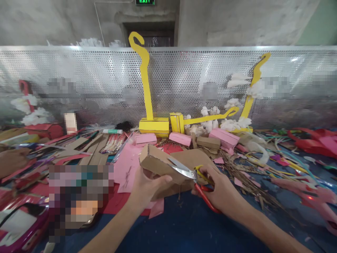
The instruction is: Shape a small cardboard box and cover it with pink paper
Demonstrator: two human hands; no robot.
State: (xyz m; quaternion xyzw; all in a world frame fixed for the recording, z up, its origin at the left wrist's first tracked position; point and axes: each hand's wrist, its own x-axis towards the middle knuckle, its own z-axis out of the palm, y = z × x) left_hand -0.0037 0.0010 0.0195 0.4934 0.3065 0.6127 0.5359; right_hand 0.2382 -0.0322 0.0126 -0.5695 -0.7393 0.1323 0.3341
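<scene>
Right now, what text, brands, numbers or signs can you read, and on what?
"EXIT": green lit sign, cut by the top edge.
White-and-green tube: any print too small.
Patterned strips below it: too blurred.
Scissors and folded cardboard in hand: none legible.
Pixelated patches: unreadable.

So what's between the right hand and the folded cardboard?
The head view shows scissors there: handles in the right hand, blades pointing toward the folded cardboard.

Left grip [146,184] clasping, thumb [163,180] outstretched — right grip [220,186] curled (both forearms [118,219] bare, angled inward).
</scene>
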